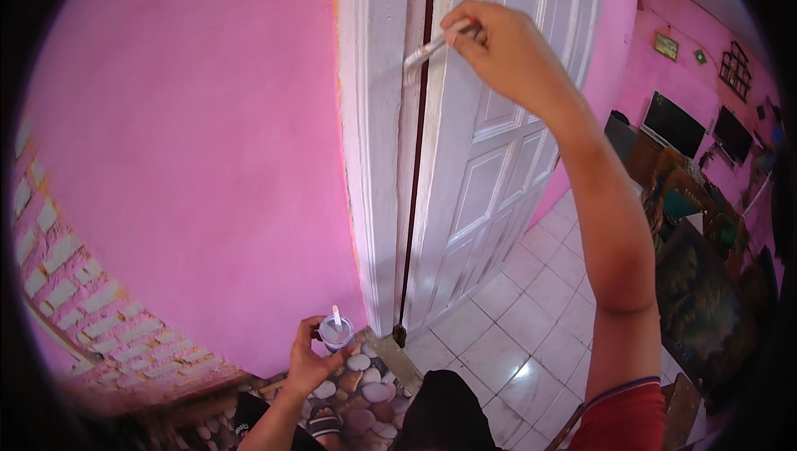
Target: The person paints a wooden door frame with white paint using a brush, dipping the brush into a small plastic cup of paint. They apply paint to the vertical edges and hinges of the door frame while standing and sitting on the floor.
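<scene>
My right hand (502, 48) is raised high, its fingers closed round the handle of a paintbrush (429, 50). The brush slants down to the left, and its tip meets or nearly meets the inner edge of the white door frame (375, 135). Right of the frame stands a white panelled door (477, 189), with a dark narrow gap between them. Low down, my left hand (309, 365) grips a small clear plastic cup (336, 340) by its side. Pale paint shows inside, and a flat light stick (337, 316) leans in the cup.
A pink wall (207, 135) borders the frame, with a brick-patterned strip (70, 285) lower left. Below are a pebble-patterned mat (361, 401) and white floor tiles (515, 343). A dark screen (673, 125), furniture and a dark painted panel (706, 306) stand at the right.
</scene>
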### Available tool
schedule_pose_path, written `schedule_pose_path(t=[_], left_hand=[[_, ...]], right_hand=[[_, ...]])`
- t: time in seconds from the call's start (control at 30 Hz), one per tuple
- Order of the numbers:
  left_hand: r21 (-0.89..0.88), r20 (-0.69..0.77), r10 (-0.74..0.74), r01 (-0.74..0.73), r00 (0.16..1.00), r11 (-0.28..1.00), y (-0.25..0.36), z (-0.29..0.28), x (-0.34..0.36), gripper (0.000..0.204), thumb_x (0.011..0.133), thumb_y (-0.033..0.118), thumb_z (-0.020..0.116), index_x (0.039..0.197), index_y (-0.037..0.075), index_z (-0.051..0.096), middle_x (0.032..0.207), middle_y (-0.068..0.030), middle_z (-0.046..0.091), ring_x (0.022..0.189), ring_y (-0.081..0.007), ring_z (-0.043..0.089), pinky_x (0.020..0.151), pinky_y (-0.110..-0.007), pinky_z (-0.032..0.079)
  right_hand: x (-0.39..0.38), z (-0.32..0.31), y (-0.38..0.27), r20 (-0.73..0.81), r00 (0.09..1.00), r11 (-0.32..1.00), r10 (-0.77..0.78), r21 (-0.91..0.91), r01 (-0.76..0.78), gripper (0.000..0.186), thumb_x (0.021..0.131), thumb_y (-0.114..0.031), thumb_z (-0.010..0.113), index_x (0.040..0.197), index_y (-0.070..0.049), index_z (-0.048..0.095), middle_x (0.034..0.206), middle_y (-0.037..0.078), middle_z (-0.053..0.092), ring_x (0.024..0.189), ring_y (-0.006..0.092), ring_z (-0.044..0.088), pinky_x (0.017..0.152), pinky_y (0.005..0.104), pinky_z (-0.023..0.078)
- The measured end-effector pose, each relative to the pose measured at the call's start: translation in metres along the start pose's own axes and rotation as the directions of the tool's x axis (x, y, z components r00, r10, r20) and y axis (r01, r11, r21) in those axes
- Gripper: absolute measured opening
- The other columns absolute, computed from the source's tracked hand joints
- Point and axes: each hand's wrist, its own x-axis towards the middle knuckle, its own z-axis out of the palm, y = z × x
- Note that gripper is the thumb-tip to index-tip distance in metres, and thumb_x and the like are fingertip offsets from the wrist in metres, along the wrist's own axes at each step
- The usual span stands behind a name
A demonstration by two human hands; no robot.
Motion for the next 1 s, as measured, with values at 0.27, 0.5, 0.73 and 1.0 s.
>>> schedule_pose_path(t=[0.27, 0.5, 0.73, 1.0], left_hand=[[0.006, 0.164, -0.066, 0.066, 0.984, 0.998, 0.066, -0.028, 0.031, 0.071, 0.072, 0.017, 0.094, 0.127, 0.001, 0.053, 0.111, -0.0113, 0.068, 0.105, -0.0205, 0.066, 0.095, -0.036, 0.052], [-0.031, 0.19, -0.145, 0.153, 0.971, 0.988, 0.183, -0.059, 0.061, 0.071, 0.072, 0.018, 0.094, 0.127, 0.0, 0.052, 0.113, -0.0113, 0.068, 0.106, -0.021, 0.066, 0.098, -0.038, 0.051], [-0.024, 0.08, -0.199, 0.202, 0.977, 0.979, 0.308, -0.098, 0.075, 0.068, 0.073, 0.016, 0.092, 0.125, 0.001, 0.052, 0.113, -0.0129, 0.068, 0.107, -0.0223, 0.066, 0.097, -0.039, 0.052], [0.058, -0.091, -0.238, 0.244, 0.967, 0.968, 0.423, -0.141, 0.058, 0.071, 0.071, 0.015, 0.093, 0.126, -0.001, 0.051, 0.113, -0.0132, 0.065, 0.106, -0.0222, 0.066, 0.095, -0.037, 0.052]], right_hand=[[0.11, -0.093, -0.032, -0.121, 0.991, 0.996, -0.049, 0.067, 0.057, 0.011, 0.095, -0.004, 0.064, 0.101, 0.004, 0.067, 0.08, 0.009, 0.065, 0.073, 0.0135, 0.059, 0.068, 0.0298, 0.05], [0.199, -0.162, -0.042, -0.122, 0.992, 0.99, 0.032, 0.142, -0.015, 0.01, 0.098, -0.004, 0.066, 0.103, 0.004, 0.066, 0.078, 0.004, 0.061, 0.072, 0.0098, 0.054, 0.066, 0.0282, 0.047], [0.261, -0.202, -0.032, -0.403, 0.913, 0.994, -0.065, 0.058, 0.097, 0.011, 0.094, -0.006, 0.066, 0.103, -0.002, 0.069, 0.093, 0.014, 0.068, 0.077, 0.0304, 0.066, 0.07, 0.0392, 0.053], [0.163, -0.159, -0.039, 0.155, 0.964, 0.976, 0.216, -0.018, -0.216, 0.02, 0.097, -0.005, 0.058, 0.116, -0.01, 0.064, 0.1, 0.013, 0.056, 0.084, 0.0349, 0.064, 0.069, 0.0442, 0.054]])
